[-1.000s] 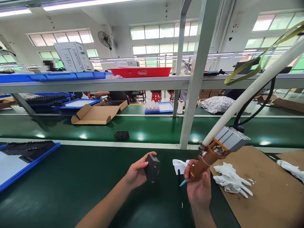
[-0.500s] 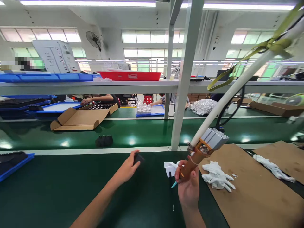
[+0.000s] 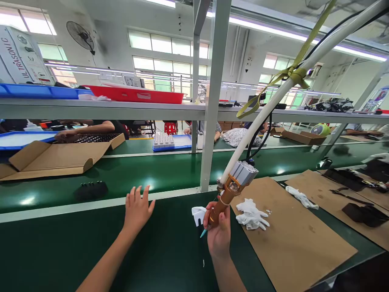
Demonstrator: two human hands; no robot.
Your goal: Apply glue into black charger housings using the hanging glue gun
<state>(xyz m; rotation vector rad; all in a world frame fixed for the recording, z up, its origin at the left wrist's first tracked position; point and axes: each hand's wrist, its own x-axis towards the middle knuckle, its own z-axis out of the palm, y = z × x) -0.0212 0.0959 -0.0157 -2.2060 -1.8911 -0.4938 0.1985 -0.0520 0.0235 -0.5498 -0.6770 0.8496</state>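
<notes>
My right hand (image 3: 220, 231) grips a copper-coloured dispensing gun (image 3: 219, 210) with a grey block on top and a thin teal tip (image 3: 203, 233) pointing down to the left. The gun hangs from a white tube (image 3: 258, 115) that slants up to the right. My left hand (image 3: 136, 209) is open, fingers spread, over the near edge of the green conveyor, with nothing seen in it. On the belt to its left is a black piece (image 3: 91, 190) with small pegs on top. Behind the gun lies a white sheet-like scrap (image 3: 198, 214), partly hidden by my right hand.
White gloves (image 3: 251, 215) lie on a brown cardboard sheet (image 3: 288, 243) at right. A grey upright post (image 3: 209, 134) stands at the bench edge beneath a shelf. An open cardboard box (image 3: 57, 158) is across the belt, beside a co-worker's arm (image 3: 85, 130).
My left hand held a small dark piece and has let go; its fingers are now spread farther left. The view turned right. The black piece on the belt appears farther left. My right hand still grips the gun.
</notes>
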